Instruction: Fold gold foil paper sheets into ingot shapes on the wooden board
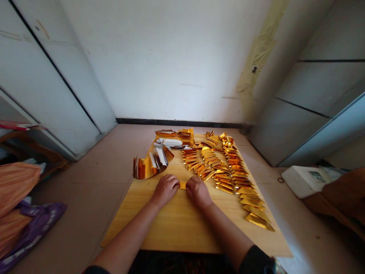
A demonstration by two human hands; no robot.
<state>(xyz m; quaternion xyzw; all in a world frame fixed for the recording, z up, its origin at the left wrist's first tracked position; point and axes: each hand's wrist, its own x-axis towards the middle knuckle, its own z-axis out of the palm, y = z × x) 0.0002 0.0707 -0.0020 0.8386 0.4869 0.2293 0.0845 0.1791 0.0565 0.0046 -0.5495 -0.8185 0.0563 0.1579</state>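
Beyond your wooden counter stands a pale wall (171, 61). The counter (176, 224) carries overlapping rows of folded gold pieces (237, 167) along your right, curving round toward the middle. At its far left edge, gold and white sheets (145, 167) sit in curled bundles. Your left hand (166, 189) and right hand (199, 193) rest near the middle, slightly apart, their fingers pinching opposite ends of a small gold strip (183, 185) between them.
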